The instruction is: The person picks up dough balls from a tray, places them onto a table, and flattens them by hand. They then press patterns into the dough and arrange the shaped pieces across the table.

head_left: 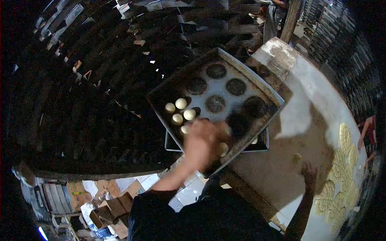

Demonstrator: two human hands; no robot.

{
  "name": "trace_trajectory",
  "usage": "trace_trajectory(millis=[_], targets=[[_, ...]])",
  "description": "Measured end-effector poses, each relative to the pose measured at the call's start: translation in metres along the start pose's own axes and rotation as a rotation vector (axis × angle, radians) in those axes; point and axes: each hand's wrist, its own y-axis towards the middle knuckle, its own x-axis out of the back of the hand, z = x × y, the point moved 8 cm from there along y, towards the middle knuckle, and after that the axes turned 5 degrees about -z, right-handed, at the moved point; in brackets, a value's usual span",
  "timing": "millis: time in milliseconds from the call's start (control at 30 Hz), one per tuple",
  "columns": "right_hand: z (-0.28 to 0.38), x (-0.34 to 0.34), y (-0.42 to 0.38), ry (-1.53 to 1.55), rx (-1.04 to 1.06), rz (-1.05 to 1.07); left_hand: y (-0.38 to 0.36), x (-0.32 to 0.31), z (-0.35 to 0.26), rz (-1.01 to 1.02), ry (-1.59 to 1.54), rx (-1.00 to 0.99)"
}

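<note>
Over the near part of a square baking tray (269,90), my left hand (207,134) is smeared by motion, and I cannot make out its fingers or anything in them. Pale dough balls sit in the tray, several grouped on its left side, such as this dough ball (189,114). Another dough ball (223,149) lies just right of my left wrist. Dark round marks (216,103) cover the tray's bottom. My right hand (309,172) is low over the table (277,156), fingers apart and holding nothing, left of the shaped dough pieces (341,176).
Beneath the square tray, a second tray (172,147) sticks out. Cardboard boxes (110,211) stand at lower left. Another person's arm (365,130) shows at the right edge, and a person in grey trousers (271,22) stands at the back beside a wooden post (291,20).
</note>
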Motion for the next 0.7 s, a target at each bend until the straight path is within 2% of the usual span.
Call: trace_trajectory(millis=[33, 67, 100, 133, 167, 200, 233, 267, 300, 333, 367, 400, 433, 533, 567, 600, 633, 667, 700], targets=[[0.046, 0.049, 0.064, 0.842, -0.144, 0.088, 0.022, 0.033, 0.03, -0.203, 0.464, -0.052], [0.107, 0.13, 0.144, 1.666, -0.367, 0.112, 0.033, 0.026, 0.109, -0.153, 0.368, 0.157], [0.161, 0.191, 0.198, 1.779, -0.295, 0.041, 0.052, 0.024, 0.157, 0.139, 0.453, 0.451], [0.206, 0.245, 0.241, 1.726, -0.134, -0.033, 0.036, 0.007, 0.236, -0.025, 0.199, 0.471], [0.243, 0.286, 0.281, 1.538, 0.135, -0.172, 0.029, -0.006, 0.272, -0.06, 0.134, 0.471], [0.282, 0.312, 0.314, 1.5, 0.32, -0.315, 0.021, -0.018, 0.308, -0.096, 0.069, 0.47], [0.321, 0.329, 0.345, 1.565, 0.415, -0.373, 0.022, -0.02, 0.303, 0.0, 0.194, 0.459], [0.353, 0.348, 0.372, 1.423, 0.539, -0.533, 0.022, -0.014, 0.29, 0.047, 0.239, 0.465], [0.391, 0.338, 0.399, 1.505, 0.58, -0.495, 0.023, -0.007, 0.275, 0.095, 0.284, 0.469], [0.425, 0.325, 0.421, 1.407, 0.626, -0.388, 0.027, 0.016, 0.244, 0.104, 0.254, 0.481], [0.461, 0.294, 0.437, 1.205, 0.67, -0.332, 0.031, 0.033, 0.215, 0.117, 0.229, 0.486], [0.471, 0.291, 0.434, 0.915, 0.729, -0.189, 0.036, 0.054, 0.194, -0.031, 0.411, 0.523], [0.468, 0.284, 0.426, 0.63, 0.752, -0.041, 0.04, 0.069, 0.167, -0.169, 0.588, 0.539], [0.373, 0.267, 0.381, 1.135, 0.507, -0.083, 0.051, 0.08, 0.049, -0.339, 0.396, 0.215], [0.308, 0.28, 0.352, 1.125, 0.418, -0.41, 0.044, 0.07, 0.0, -0.356, 0.285, 0.069], [0.247, 0.267, 0.323, 1.197, 0.216, -0.536, 0.032, 0.052, -0.048, -0.363, 0.037, -0.016], [0.189, 0.251, 0.285, 1.241, 0.013, -0.674, 0.015, 0.02, -0.088, -0.311, -0.247, -0.082], [0.142, 0.216, 0.244, 1.237, -0.225, -0.763, -0.011, -0.036, -0.119, -0.155, -0.583, -0.073], [0.103, 0.172, 0.195, 1.211, -0.464, -0.86, -0.05, -0.107, -0.147, 0.092, -0.832, -0.023]])
